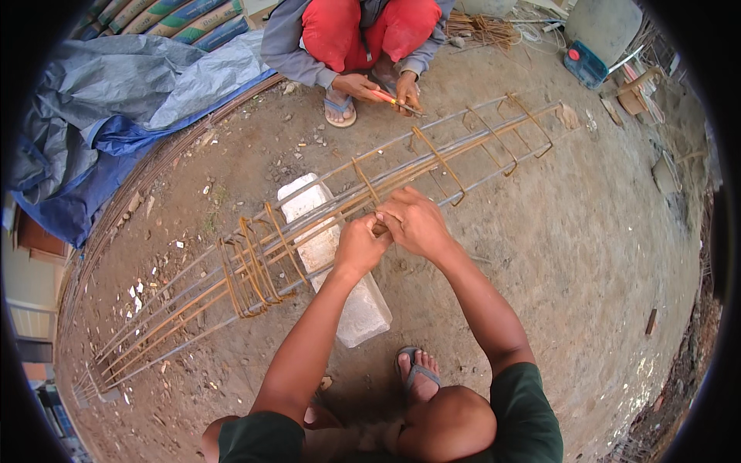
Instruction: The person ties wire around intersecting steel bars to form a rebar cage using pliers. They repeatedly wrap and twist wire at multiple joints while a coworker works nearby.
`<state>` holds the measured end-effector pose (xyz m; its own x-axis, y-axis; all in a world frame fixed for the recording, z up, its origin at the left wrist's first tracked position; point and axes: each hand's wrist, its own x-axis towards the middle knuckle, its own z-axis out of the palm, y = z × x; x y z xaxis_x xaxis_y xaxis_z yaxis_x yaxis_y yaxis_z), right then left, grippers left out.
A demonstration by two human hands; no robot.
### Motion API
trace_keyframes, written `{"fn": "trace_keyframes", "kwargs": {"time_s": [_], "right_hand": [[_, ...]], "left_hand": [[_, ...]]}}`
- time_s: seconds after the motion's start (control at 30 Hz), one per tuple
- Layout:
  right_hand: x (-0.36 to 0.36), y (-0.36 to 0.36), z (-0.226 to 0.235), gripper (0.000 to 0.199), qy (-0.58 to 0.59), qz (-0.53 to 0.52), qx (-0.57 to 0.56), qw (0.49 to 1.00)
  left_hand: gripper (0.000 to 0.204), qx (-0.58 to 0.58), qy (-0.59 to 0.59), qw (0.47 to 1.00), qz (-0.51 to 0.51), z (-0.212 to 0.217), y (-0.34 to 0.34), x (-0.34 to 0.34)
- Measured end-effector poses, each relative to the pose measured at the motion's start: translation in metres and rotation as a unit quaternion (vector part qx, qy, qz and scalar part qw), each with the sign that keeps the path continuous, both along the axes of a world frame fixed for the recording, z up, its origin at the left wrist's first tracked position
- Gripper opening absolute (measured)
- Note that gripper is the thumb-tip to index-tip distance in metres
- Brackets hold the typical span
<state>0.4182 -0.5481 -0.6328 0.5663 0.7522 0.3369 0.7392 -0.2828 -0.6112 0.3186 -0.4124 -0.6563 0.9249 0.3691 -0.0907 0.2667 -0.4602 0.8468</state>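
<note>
Rebar cage (340, 204) laid aslant across pale block (363, 312) on dirt ground (571, 255). Left hand (360, 245) and right hand (418, 222) held together at cage's near side — fingers (395, 208) curled in, whether anything is gripped cannot be told. Red-handled tool (383, 96) held by co-worker (332, 35).

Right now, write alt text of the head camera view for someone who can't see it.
The person's left hand and right hand meet at a long rebar cage passing over a pale block on bare dirt. Opposite, a squatting co-worker in red pants holds a red-handled hand tool.
</note>
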Motion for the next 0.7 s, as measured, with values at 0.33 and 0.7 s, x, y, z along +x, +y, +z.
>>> {"fn": "trace_keyframes", "kwargs": {"time_s": [0.33, 0.7], "right_hand": [[-0.055, -0.034, -0.05, 0.013, 0.245, -0.139, 0.24, 0.929], [-0.053, -0.011, -0.099, 0.01, 0.638, -0.185, 0.406, 0.627]], "left_hand": [[0.019, -0.035, 0.022, 0.995, -0.088, -0.005, 0.01, 0.004], [0.015, -0.13, 0.037, 0.986, -0.098, -0.013, 0.016, 0.005]]}}
